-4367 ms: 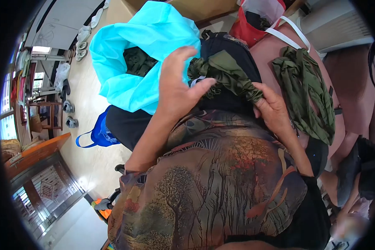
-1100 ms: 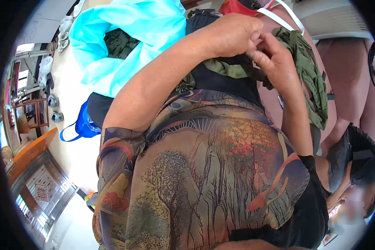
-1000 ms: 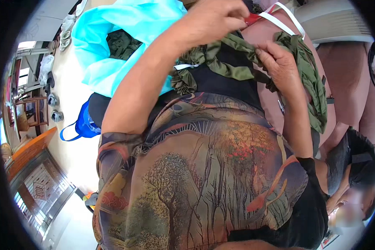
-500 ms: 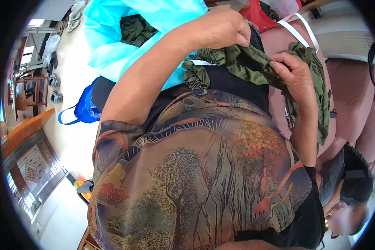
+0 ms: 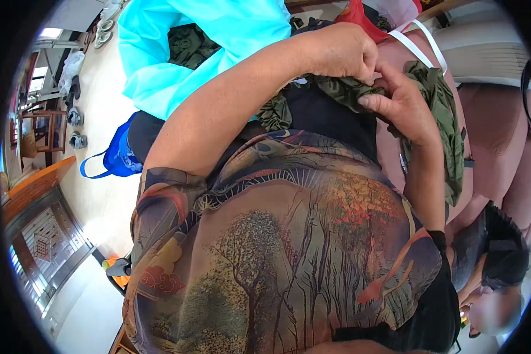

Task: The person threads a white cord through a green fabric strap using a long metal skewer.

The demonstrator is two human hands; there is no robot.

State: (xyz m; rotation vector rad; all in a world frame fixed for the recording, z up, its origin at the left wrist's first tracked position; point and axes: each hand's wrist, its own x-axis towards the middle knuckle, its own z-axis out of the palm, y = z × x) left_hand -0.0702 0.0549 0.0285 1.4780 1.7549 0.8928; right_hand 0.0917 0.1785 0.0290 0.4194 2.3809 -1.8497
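My left hand (image 5: 343, 54) is bent inward, its fingers closed on gathered dark green fabric (image 5: 340, 89). Close beside it, my right hand (image 5: 404, 106) holds the same fabric between thumb and fingers; the fingertips of both hands nearly touch. Part of the fabric lies bunched over the dark cloth on the lap (image 5: 330, 121). More green fabric (image 5: 451, 130) hangs down to the right of my right hand. The fabric between the hands is partly hidden by the fingers.
Shiny turquoise cloth (image 5: 218, 29) surrounds more dark green fabric (image 5: 189, 46) at the upper left. A blue bag (image 5: 121, 153) is on the floor. A red bag (image 5: 360, 17) with white handles is at the top. Another person (image 5: 501, 271) is at the lower right.
Both hands have come closer together, my left hand moving slightly right and down. The stretch of green fabric between them is shorter and more bunched.
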